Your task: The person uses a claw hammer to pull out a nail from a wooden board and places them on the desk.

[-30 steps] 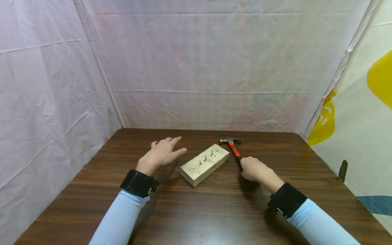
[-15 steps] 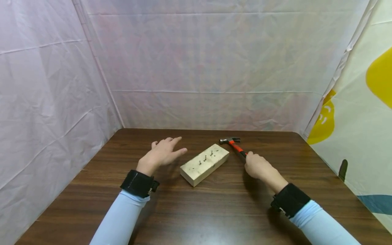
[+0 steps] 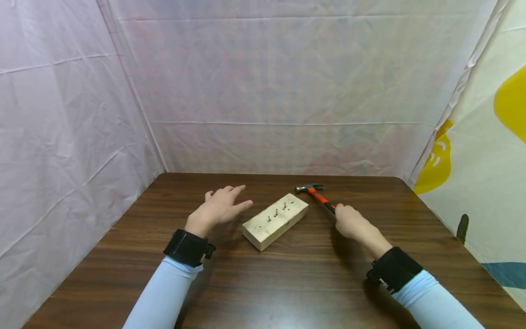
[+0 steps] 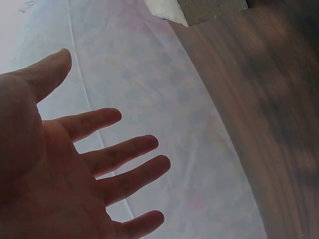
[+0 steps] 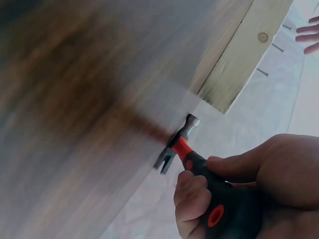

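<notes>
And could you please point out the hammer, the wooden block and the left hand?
Hammer (image 3: pixel 318 196), head view, red handle section.
Wooden block (image 3: pixel 277 220), head view, top face.
Left hand (image 3: pixel 218 206), head view, back of hand.

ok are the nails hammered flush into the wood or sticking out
Sticking out: three nails stand up from the top of the wood block, and the right wrist view shows their bare shafts beyond its edge.

Pale glare low on the brown tabletop (image 3: pixel 271 310), soft shadows, dimmer, hazier wrist views
</notes>
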`<state>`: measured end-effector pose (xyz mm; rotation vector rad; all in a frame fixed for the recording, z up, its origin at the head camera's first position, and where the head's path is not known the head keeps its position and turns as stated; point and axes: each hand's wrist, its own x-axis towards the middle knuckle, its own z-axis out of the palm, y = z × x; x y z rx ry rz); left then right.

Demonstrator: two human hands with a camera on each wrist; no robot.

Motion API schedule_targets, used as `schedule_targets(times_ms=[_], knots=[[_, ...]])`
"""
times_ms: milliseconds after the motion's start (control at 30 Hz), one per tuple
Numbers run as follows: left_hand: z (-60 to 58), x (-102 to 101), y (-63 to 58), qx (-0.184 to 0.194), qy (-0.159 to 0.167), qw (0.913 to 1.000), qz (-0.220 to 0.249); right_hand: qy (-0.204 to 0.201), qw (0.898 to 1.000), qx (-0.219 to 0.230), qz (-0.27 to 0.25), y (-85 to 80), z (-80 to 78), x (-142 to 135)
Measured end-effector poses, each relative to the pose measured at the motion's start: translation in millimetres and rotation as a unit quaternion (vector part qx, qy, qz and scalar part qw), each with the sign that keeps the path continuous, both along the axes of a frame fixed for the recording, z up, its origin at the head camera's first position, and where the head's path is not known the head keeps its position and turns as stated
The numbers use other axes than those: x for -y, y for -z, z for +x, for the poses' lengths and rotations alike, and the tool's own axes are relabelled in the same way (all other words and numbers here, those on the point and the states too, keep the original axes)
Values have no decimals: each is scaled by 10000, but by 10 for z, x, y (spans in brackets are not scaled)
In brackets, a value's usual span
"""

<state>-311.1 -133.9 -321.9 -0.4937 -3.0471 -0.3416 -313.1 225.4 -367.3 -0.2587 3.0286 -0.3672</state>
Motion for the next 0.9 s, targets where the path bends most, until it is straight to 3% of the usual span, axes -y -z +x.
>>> schedule_targets(times_ms=[333,633,900], knots=[[15,2,-3,1,33,10000,13,-126,9997,18,-213,-52,55,-56],[18,5,3,-3,45,10000,22,-210,9989,-351,-223,-49,85,-44],[23,4,28,27,85,9999,81,-287,9933,-1027,-443,-57,94,-56]])
